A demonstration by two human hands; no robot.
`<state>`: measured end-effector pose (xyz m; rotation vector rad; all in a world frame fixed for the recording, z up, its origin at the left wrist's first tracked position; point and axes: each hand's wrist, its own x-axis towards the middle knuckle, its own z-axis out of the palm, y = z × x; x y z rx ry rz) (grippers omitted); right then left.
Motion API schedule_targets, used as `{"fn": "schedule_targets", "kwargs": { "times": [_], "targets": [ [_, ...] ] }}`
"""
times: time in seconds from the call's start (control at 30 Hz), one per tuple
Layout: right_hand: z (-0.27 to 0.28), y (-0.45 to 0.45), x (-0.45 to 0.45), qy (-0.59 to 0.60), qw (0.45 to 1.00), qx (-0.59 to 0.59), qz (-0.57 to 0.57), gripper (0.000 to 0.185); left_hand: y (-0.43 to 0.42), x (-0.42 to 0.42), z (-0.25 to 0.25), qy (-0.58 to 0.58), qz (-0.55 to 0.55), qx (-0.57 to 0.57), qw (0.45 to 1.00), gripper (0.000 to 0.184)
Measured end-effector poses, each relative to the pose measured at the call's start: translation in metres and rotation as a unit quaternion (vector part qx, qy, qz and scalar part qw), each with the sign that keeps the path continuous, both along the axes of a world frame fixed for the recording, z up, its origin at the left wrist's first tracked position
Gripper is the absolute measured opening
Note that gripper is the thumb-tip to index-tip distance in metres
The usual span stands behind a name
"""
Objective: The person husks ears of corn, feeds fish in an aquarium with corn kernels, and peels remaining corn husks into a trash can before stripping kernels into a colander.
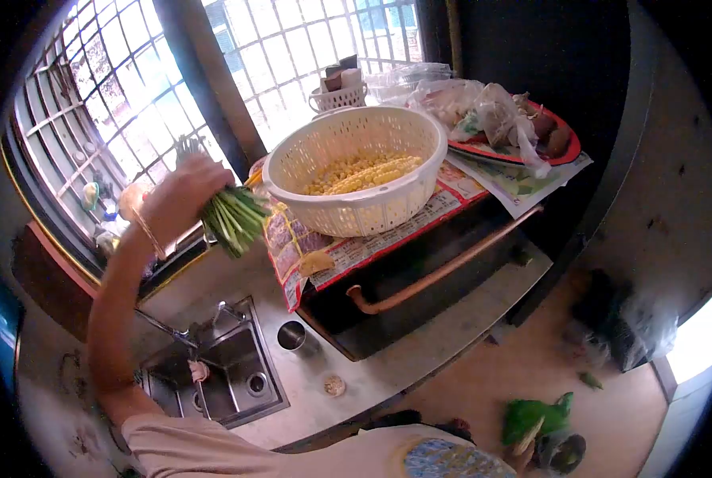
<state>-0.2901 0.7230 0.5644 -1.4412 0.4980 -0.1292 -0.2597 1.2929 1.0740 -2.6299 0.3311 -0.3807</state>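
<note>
My left hand (200, 183) is closed around a bundle of long green stalks (236, 219), raised in front of the barred window. The cut ends point down and right, left of a white plastic basket (356, 209). Yellow corn kernels and cobs (372, 174) lie in the basket, which stands on a red printed sheet (292, 275). At the bottom right, a blurred skin-coloured shape beside a green plastic bag (535, 418) may be part of my right hand (519, 458); its fingers cannot be made out.
A double metal sink (248, 350) with a tap is at the lower left. Beside it are a metal cup (291, 336) and a small round item (334, 385). A red tray (569, 147) with plastic bags and a small white basket (344, 98) stand behind the corn.
</note>
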Motion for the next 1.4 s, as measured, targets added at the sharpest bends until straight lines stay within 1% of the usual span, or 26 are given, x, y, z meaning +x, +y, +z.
{"fn": "schedule_targets", "kwargs": {
  "times": [0.1, 0.17, 0.2, 0.27, 0.3, 0.37, 0.4, 0.43, 0.47, 0.5, 0.53, 0.57, 0.6, 0.67, 0.7, 0.77, 0.83, 0.97, 1.03, 1.07, 1.1, 1.17, 1.23, 1.3, 1.33, 1.4],
  "targets": [
    [0.016, 0.010, -0.012, -0.067, 0.989, -0.130, 0.032, 0.045, 0.006, 0.007, -0.032, 0.032, -0.021, -0.056, 0.998, 0.031],
    [0.023, 0.012, -0.006, -0.146, 0.921, -0.346, 0.109, 0.045, 0.016, 0.028, -0.051, 0.052, -0.075, -0.049, 0.995, 0.038],
    [-0.018, -0.010, 0.002, -0.108, 0.967, -0.206, 0.100, 0.046, 0.016, 0.037, -0.056, 0.051, -0.075, -0.050, 0.995, 0.038],
    [-0.037, -0.020, 0.008, -0.070, 0.992, -0.064, 0.086, 0.047, 0.013, 0.053, -0.061, 0.040, -0.116, -0.013, 0.992, 0.044],
    [-0.034, -0.017, 0.010, -0.018, 0.997, 0.076, -0.021, 0.044, 0.014, 0.060, -0.062, 0.038, -0.118, -0.013, 0.992, 0.044],
    [-0.028, -0.011, 0.002, 0.033, 0.967, 0.215, -0.130, 0.041, 0.018, 0.070, -0.065, 0.040, -0.115, -0.008, 0.993, 0.045],
    [-0.028, -0.010, -0.005, -0.043, 0.995, -0.087, -0.006, 0.041, 0.018, 0.074, -0.065, 0.055, -0.110, -0.024, 0.992, 0.042],
    [-0.029, -0.009, -0.011, -0.123, 0.911, -0.394, 0.011, 0.043, 0.017, 0.074, -0.066, 0.053, -0.114, -0.022, 0.992, 0.042],
    [-0.028, -0.010, -0.017, -0.142, 0.894, -0.425, 0.015, 0.043, 0.015, 0.071, -0.068, 0.057, -0.093, -0.054, 0.993, 0.042],
    [-0.025, -0.008, -0.018, -0.104, 0.946, -0.305, 0.012, 0.043, 0.013, 0.070, -0.067, 0.060, -0.072, -0.083, 0.992, 0.041],
    [-0.021, -0.006, -0.015, -0.073, 0.982, -0.175, -0.006, 0.043, 0.023, 0.076, -0.075, 0.025, -0.129, -0.078, 0.988, 0.039],
    [-0.019, -0.001, -0.009, -0.039, 0.997, -0.061, -0.034, 0.042, 0.040, 0.084, -0.088, 0.026, -0.123, -0.104, 0.987, 0.041],
    [-0.017, -0.001, -0.006, -0.023, 0.998, -0.015, -0.048, 0.042, 0.062, 0.100, -0.114, 0.072, -0.099, -0.350, 0.929, 0.039],
    [-0.015, 0.003, 0.001, -0.009, 0.998, 0.012, -0.056, 0.042, 0.064, 0.101, -0.116, 0.039, -0.121, -0.297, 0.946, 0.032],
    [-0.012, 0.006, 0.004, 0.000, 0.998, 0.020, -0.059, 0.042, 0.046, 0.093, -0.106, -0.045, -0.156, 0.006, 0.987, 0.028],
    [-0.013, 0.013, 0.011, 0.010, 0.998, 0.031, -0.060, 0.042, 0.018, 0.081, -0.100, -0.056, -0.104, -0.062, 0.991, 0.023],
    [-0.013, 0.019, 0.017, 0.020, 0.997, 0.049, -0.065, 0.042, 0.021, 0.082, -0.103, -0.125, -0.119, 0.134, 0.976, 0.022],
    [-0.016, 0.034, 0.027, 0.027, 0.995, 0.075, -0.068, 0.041, -0.001, 0.072, -0.088, -0.156, -0.102, 0.297, 0.937, 0.021],
    [-0.017, 0.035, 0.028, 0.027, 0.993, 0.085, -0.072, 0.041, 0.004, 0.071, -0.089, -0.063, -0.025, 0.231, 0.971, 0.023],
    [-0.019, 0.036, 0.028, 0.028, 0.993, 0.088, -0.074, 0.041, 0.002, 0.069, -0.086, -0.046, -0.007, 0.210, 0.977, 0.025],
    [-0.020, 0.037, 0.027, 0.028, 0.993, 0.092, -0.074, 0.041, 0.006, 0.073, -0.087, -0.046, -0.012, 0.215, 0.975, 0.025],
    [-0.022, 0.037, 0.026, 0.029, 0.992, 0.101, -0.076, 0.041, 0.021, 0.080, -0.097, -0.127, -0.128, 0.108, 0.978, 0.028],
    [-0.025, 0.036, 0.024, 0.028, 0.991, 0.106, -0.078, 0.041, 0.017, 0.076, -0.096, -0.115, -0.111, 0.084, 0.984, 0.032],
    [-0.028, 0.033, 0.020, 0.032, 0.990, 0.111, -0.080, 0.040, 0.010, 0.067, -0.095, -0.085, -0.111, -0.049, 0.989, 0.035],
    [-0.029, 0.033, 0.020, 0.030, 0.990, 0.114, -0.081, 0.040, 0.006, 0.062, -0.093, -0.078, -0.109, -0.051, 0.990, 0.035],
    [-0.032, 0.030, 0.016, 0.031, 0.988, 0.121, -0.088, 0.040, -0.001, 0.052, -0.092, -0.040, -0.049, -0.059, 0.996, 0.036]
  ]
}}
